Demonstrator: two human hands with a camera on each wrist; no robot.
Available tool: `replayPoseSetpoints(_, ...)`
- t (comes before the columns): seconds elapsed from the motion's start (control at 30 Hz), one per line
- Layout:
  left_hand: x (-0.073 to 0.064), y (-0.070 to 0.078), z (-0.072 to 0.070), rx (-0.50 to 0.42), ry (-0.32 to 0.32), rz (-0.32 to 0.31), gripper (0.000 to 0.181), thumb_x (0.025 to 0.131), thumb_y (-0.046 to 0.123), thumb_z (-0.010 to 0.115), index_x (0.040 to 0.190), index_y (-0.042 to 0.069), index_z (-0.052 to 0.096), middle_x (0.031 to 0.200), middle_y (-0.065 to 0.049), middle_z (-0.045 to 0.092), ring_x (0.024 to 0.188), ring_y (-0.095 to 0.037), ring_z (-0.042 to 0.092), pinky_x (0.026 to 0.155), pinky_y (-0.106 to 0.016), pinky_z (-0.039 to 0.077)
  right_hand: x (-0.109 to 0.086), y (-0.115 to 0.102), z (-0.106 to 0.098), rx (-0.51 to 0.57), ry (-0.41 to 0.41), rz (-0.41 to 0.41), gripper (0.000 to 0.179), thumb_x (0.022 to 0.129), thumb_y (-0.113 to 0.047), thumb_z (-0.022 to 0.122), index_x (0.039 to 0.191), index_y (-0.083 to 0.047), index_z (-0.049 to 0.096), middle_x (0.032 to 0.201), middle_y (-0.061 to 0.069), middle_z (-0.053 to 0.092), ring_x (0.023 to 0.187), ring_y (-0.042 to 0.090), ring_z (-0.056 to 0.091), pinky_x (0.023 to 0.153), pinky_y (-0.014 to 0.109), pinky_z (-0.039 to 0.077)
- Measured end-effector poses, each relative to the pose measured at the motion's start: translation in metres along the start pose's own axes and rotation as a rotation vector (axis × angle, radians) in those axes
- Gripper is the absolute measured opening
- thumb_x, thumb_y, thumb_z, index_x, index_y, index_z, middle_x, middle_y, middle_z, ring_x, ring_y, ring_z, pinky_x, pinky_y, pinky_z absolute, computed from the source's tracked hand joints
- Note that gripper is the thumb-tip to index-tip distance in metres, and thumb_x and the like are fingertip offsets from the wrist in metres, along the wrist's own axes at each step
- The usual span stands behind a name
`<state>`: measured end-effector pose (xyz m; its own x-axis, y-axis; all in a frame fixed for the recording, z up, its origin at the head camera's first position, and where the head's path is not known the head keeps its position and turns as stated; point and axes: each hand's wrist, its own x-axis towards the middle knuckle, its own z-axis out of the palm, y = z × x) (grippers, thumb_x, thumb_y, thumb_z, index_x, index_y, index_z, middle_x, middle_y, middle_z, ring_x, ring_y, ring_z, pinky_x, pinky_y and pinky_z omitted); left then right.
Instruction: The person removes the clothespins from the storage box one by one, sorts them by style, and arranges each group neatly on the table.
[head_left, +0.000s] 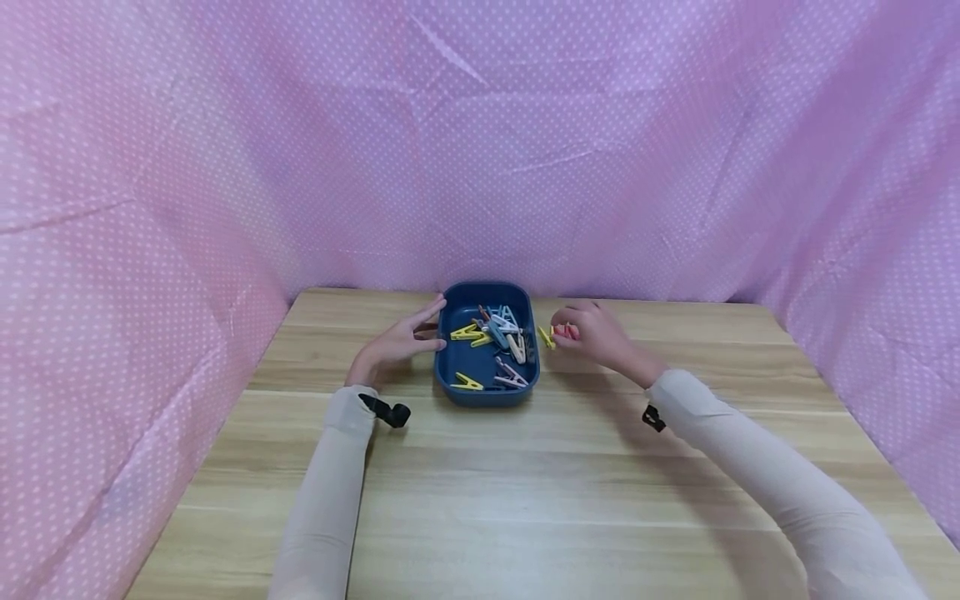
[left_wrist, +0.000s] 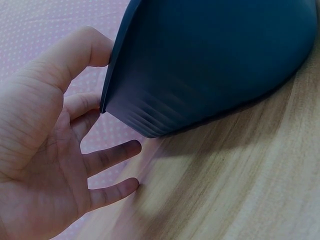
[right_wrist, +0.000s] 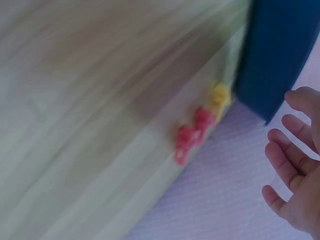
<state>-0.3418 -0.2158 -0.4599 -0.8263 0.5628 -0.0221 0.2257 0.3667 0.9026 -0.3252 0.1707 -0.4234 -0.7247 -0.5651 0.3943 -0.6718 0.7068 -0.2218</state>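
Note:
A dark blue plastic basin [head_left: 486, 398] holds several clothespins in yellow, blue, white and pink. My left hand [head_left: 408, 337] is at the basin's left side with fingers spread; in the left wrist view its thumb and a fingertip touch the rim. On the table to the right of the basin lie a yellow clothespin [right_wrist: 220, 95] and two red clothespins [right_wrist: 202, 119], blurred in the right wrist view. Above them is my right hand [head_left: 596, 337], partly covering the red ones in the head view. Its fingers [right_wrist: 284, 160] are loosely bent and hold nothing.
The wood-grain table [head_left: 510, 500] reaches back to a pink dotted cloth [head_left: 480, 167] that hangs behind and at both sides. The basin stands near the table's far edge. Black camera mounts [head_left: 386, 411] sit on both sleeved wrists.

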Motion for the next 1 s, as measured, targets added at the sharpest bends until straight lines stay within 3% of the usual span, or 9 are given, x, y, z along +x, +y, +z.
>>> replayPoseSetpoints(0.27, -0.004, 0.005, 0.001, -0.013, 0.003, -0.001, 0.083, 0.101, 0.02, 0.065, 0.165, 0.021, 0.013, 0.173, 0.011, 0.0, 0.153, -0.036, 0.031, 0.124, -0.054, 0.03, 0.022, -0.039, -0.001, 0.043, -0.093, -0.087, 0.022, 0.088, -0.019, 0.08, 0.105, -0.005, 0.077, 0.103, 0.009, 0.076, 0.099, 0.027, 0.066, 0.098, 0.053, 0.049)
replayPoseSetpoints(0.53, -0.006, 0.004, 0.003, 0.012, -0.007, 0.003, 0.083, 0.102, 0.021, 0.064, 0.165, 0.02, 0.012, 0.173, 0.007, -0.003, 0.154, -0.036, 0.029, 0.125, -0.054, 0.027, 0.034, -0.075, 0.008, 0.064, -0.212, -0.233, 0.024, 0.089, -0.022, 0.08, 0.106, -0.005, 0.075, 0.104, 0.01, 0.073, 0.098, 0.024, 0.067, 0.092, 0.05, 0.052)
replayPoseSetpoints(0.8, -0.009, 0.005, 0.007, -0.008, 0.006, 0.0, 0.082, 0.101, 0.021, 0.065, 0.165, 0.024, 0.014, 0.173, 0.008, 0.0, 0.153, -0.036, 0.031, 0.125, -0.055, 0.025, 0.043, -0.089, 0.025, 0.066, -0.316, -0.275, 0.031, 0.086, -0.029, 0.083, 0.109, -0.01, 0.076, 0.112, 0.006, 0.072, 0.115, 0.026, 0.063, 0.107, 0.052, 0.046)
replayPoseSetpoints(1.0, -0.009, 0.004, 0.006, -0.007, 0.003, -0.018, 0.082, 0.102, 0.026, 0.065, 0.165, 0.029, 0.014, 0.173, 0.012, 0.001, 0.153, -0.034, 0.031, 0.125, -0.056, 0.025, 0.046, -0.092, 0.034, 0.009, -0.338, -0.321, 0.03, 0.085, -0.033, 0.084, 0.106, -0.013, 0.076, 0.113, 0.005, 0.073, 0.116, 0.025, 0.057, 0.109, 0.047, 0.044)
